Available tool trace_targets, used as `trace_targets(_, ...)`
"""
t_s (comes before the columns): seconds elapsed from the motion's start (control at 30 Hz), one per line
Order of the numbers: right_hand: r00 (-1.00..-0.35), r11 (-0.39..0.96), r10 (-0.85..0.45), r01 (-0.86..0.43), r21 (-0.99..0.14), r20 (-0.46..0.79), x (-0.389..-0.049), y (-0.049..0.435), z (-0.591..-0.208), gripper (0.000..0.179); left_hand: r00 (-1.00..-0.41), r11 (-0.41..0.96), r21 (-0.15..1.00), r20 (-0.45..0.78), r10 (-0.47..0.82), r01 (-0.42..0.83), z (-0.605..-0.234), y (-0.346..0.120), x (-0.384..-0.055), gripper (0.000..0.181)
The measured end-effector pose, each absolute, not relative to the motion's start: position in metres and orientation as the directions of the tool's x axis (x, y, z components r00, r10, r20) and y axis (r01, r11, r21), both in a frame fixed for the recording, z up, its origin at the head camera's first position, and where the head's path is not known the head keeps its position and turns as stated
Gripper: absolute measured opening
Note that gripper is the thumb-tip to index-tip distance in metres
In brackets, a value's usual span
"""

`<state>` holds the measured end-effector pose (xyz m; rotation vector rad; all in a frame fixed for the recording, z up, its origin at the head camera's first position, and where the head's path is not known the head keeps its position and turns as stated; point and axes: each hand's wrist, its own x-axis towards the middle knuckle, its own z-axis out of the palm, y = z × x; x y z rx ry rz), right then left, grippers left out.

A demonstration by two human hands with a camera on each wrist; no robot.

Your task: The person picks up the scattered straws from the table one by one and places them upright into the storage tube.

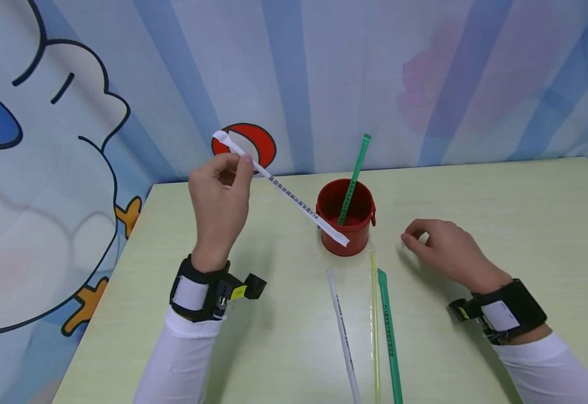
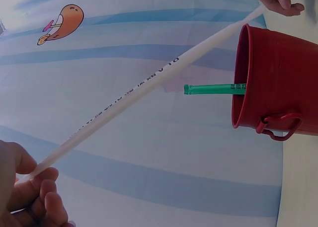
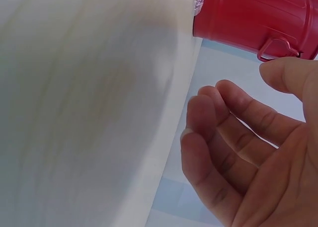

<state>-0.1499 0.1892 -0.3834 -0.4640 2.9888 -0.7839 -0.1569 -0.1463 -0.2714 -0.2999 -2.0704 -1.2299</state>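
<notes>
Between thumb and fingers my left hand (image 1: 221, 205) pinches a paper-wrapped white straw (image 1: 294, 196) near its upper end. The straw slants down to the right, its lower end in front of the red bucket (image 1: 331, 241) in the head view. Inside the bucket leans a green-wrapped straw (image 1: 355, 174), its top above the rim. To the right of the bucket, my right hand (image 1: 448, 249) hovers over the table with loosely curled fingers and nothing in them. The left wrist view shows the white straw (image 2: 144, 85) stretching from the fingertips past the bucket's mouth.
In front of the bucket, another white-wrapped straw (image 1: 343, 336), a yellow straw (image 1: 375, 331) in clear wrap and a green-wrapped straw (image 1: 389, 336) lie lengthwise on the pale wooden table (image 1: 476, 196). A blue striped cloth (image 1: 324, 73) with cartoon figures hangs behind the table.
</notes>
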Motion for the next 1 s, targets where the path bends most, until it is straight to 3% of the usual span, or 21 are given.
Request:
trace_targets(0.17,-0.954,0.828,-0.295,-0.286,-0.483,0.059,-0.150,0.189,-0.384,0.025,-0.710,0.494,0.692,0.677,-0.194,0.526,-0.266,-0.146,-0.158,0.032)
trace_targets(0.63,-0.952,0.825,-0.298,-0.291,-0.485,0.065,-0.151,0.190,-0.386,0.024,-0.582,0.487,0.612,0.779,-0.233,0.623,-0.259,-0.142,-0.161,0.028)
trace_targets(1.0,-0.955,0.828,-0.293,-0.282,-0.485,0.054,-0.150,0.188,-0.386,0.024,-0.587,0.481,0.592,0.789,-0.182,0.647,-0.266,-0.137,-0.165,0.026)
